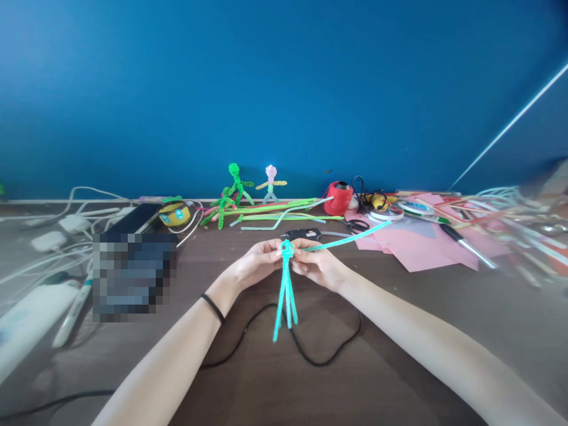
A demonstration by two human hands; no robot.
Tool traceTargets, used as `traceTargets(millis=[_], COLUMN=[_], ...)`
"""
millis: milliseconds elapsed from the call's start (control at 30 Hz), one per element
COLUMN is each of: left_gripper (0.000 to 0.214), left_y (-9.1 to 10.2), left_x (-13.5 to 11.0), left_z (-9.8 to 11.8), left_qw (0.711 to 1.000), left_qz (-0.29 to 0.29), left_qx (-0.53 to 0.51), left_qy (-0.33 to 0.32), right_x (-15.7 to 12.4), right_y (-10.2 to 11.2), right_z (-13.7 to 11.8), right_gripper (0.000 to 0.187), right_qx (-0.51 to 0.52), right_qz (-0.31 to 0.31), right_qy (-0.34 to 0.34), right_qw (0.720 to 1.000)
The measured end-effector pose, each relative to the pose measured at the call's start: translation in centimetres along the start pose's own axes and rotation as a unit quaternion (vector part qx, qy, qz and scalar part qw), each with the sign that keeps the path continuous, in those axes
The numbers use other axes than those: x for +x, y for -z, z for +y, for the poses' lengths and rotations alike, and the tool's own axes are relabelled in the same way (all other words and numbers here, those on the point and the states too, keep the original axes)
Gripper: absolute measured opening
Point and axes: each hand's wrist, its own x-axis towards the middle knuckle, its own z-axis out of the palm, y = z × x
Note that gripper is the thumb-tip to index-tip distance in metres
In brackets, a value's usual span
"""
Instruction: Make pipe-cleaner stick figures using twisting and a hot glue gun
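Two bare forearms reach in from the bottom edge, the left one with a black hair tie [213, 307] round its wrist, and they meet above the middle of the brown table [399, 343]. Between them is a bundle of turquoise pipe cleaners [286, 296], held just above the tabletop. The left hand [255, 263] and the right hand [317, 266] both pinch its twisted knot, fingertips closed on it and thumbs nearly touching. Several strands hang down from the knot toward the camera, and one long strand runs off to the right and slightly up, past the right hand, ending above the pink paper [399, 245]. Under the hanging strands a black cable [319, 355] loops across the wood. Just behind the hands lies a black glue gun [304, 234] (only partly seen past the fingers), with black-handled scissors [357, 225] to its right. Farther back, loose green stems [275, 208] lie in a row, and behind them two small pipe-cleaner figures stand against the blue wall [284, 83]: a green figure [235, 180] and a pastel figure [270, 182]. A red spool [339, 198] sits to their right, near rolls of tape [415, 208]. To the left are a yellow object [174, 214], a pixelated block [133, 275] and white chargers with cords [57, 234].
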Motion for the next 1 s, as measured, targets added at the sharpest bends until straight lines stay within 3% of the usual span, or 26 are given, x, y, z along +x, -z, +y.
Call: traceTargets(millis=[200, 433, 700, 1000], left_gripper=[0.020, 0.009, 0.015, 0.017], left_y=[-0.5, -0.5, -1.2, -1.3], left_x=[-0.1, 0.1, 0.2, 0.1], left_z=[0.6, 2.2, 2.2, 2.4], left_qw=[1.000, 0.985, 0.957, 0.945], left_qz=[0.016, 0.129, 0.160, 0.164], left_qx=[-0.015, 0.095, 0.230, 0.280], left_qy=[-0.008, -0.070, -0.078, -0.051], right_x=[0.0, 0.2, 0.2, 0.1], right_y=[-0.1, 0.0, 0.1, 0.2], right_z=[-0.3, -0.4, -0.3, 0.0], right_gripper=[0.018, 0.020, 0.015, 0.013], right_qx=[-0.009, -0.048, -0.095, -0.151], right_qz=[0.028, 0.093, 0.105, 0.108], right_qy=[0.006, 0.035, 0.056, 0.068], right_qw=[1.000, 0.994, 0.988, 0.980])
